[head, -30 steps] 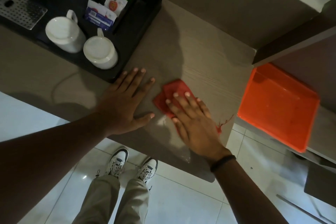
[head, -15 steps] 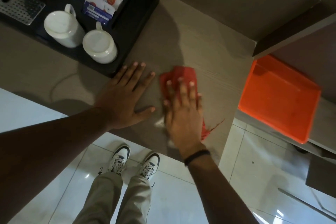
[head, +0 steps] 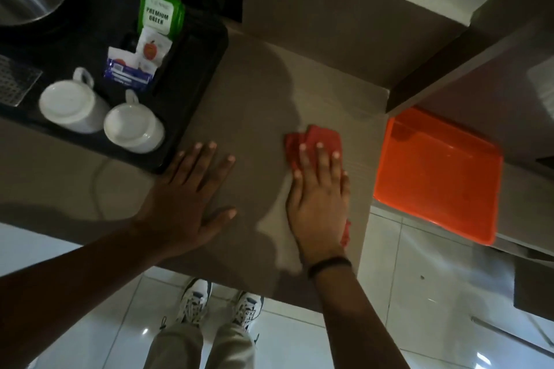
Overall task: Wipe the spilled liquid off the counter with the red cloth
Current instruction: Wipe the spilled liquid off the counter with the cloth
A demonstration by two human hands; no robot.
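The red cloth (head: 317, 139) lies crumpled on the brown counter (head: 257, 93), near its right end. My right hand (head: 319, 198) presses flat on top of it, fingers spread, covering most of it; a red corner shows by the wrist. A pale wet sheen (head: 277, 219) lies on the counter just left of that hand, reaching the front edge. To the left, my left hand (head: 192, 198) rests palm-down on the counter, fingers apart, holding nothing.
A black tray (head: 198, 90) at the back left holds two upturned white mugs (head: 132, 126) and tea sachets (head: 159, 13). An orange bin (head: 437, 174) stands just off the counter's right end. The counter's front edge is close; my shoes show on the tiled floor below.
My right hand has pushed the cloth away from me and to the right, turning from slanted to straight. The left hand has stayed planted.
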